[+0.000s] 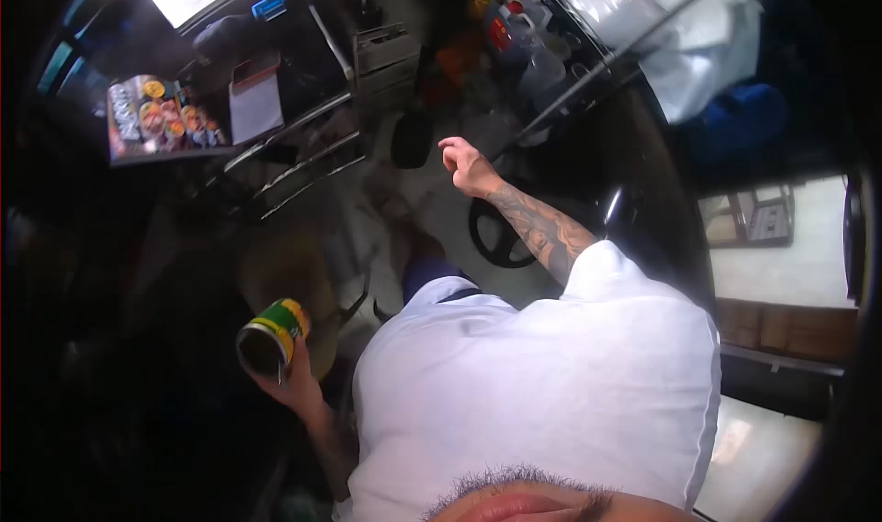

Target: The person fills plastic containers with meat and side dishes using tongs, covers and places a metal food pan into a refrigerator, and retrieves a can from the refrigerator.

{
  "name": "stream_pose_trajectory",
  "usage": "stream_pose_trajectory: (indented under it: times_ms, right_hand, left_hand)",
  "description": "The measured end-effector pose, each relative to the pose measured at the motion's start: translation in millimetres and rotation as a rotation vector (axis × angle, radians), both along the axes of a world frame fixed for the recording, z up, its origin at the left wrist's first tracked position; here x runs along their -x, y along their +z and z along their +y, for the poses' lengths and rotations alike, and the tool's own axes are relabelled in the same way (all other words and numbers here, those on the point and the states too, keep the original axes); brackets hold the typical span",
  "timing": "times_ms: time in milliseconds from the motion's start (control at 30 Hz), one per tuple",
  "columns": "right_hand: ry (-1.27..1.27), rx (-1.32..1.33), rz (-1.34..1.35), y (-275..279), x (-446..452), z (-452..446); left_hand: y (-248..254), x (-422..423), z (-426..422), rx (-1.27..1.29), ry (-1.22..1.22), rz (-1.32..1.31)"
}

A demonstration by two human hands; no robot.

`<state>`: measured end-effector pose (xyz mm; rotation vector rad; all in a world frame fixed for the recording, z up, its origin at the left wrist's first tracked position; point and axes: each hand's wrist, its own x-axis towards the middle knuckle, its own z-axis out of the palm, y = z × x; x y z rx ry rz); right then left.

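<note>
My left hand [296,380] is wrapped round a can [287,318] with a green and yellow label. The can is tilted, and one round, metal-rimmed end faces toward me; its inside is too dark to make out. Out in front of my body, my right hand [470,168] hangs in the air at the end of a tattooed forearm. Its index finger points forward while the other fingers are loosely bent, and I see nothing in it. The nearest thing to it is a dark oval patch [413,141] on the floor below.
A dark counter at upper left carries a printed sheet with food pictures [165,118]. At upper right, jugs and bottles [542,67] stand by a metal rack [579,81] with white plastic bags [707,39]. A black spoked wheel [501,234] lies below my right forearm.
</note>
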<state>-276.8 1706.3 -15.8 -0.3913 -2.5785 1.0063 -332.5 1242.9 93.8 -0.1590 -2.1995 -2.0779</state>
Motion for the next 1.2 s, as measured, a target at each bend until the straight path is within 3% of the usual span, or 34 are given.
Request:
stream_pose_trajectory:
  times_ms: [100, 167, 267, 500, 667, 833, 900, 1033, 1133, 1200]
  right_hand:
    - [-0.094, 0.050, -0.095, -47.1, 67.8, 85.6]
    - [-0.205, 0.189, -0.416, -81.1, 81.3, 116.0]
    - [-0.207, 0.092, -0.419, -118.0, 88.9, 151.8]
    - [-0.331, 0.146, -0.425, -122.0, 123.5, 208.3]
    - [-0.310, 0.195, -0.341, -114.4, 134.2, 219.8]
    - [-0.325, 0.143, -0.226, -99.9, 130.6, 222.5]
    - [-0.372, 0.265, -0.283, -83.9, 128.1, 224.9]
    - [-0.400, 0.252, -0.238, -64.1, 129.9, 239.3]
    - [-0.390, 0.199, -0.171, -59.3, 131.4, 245.0]
    - [-0.368, 0.179, -0.166, -54.1, 129.8, 250.5]
  left_hand:
    - [-30.1, 53.1, 36.7, 0.092, 0.009, 0.029]
    - [-32.4, 77.3, 59.6, 0.207, 0.001, 0.007]
    - [-35.9, 115.3, 94.6, 0.275, -0.013, -0.007]
    - [-32.6, 226.8, 188.4, 0.213, -0.184, -0.054]
    - [-18.6, 274.8, 237.1, 0.237, -0.317, 0.124]
    - [-10.4, 296.4, 265.4, 0.207, -0.347, 0.123]
    - [-11.1, 303.3, 274.8, 0.186, -0.358, 0.152]
    - [-4.3, 310.2, 291.7, 0.194, -0.388, 0.013]
    - [-4.2, 313.3, 306.5, 0.232, -0.439, 0.185]
    - [-9.1, 311.6, 316.6, 0.192, -0.441, 0.128]
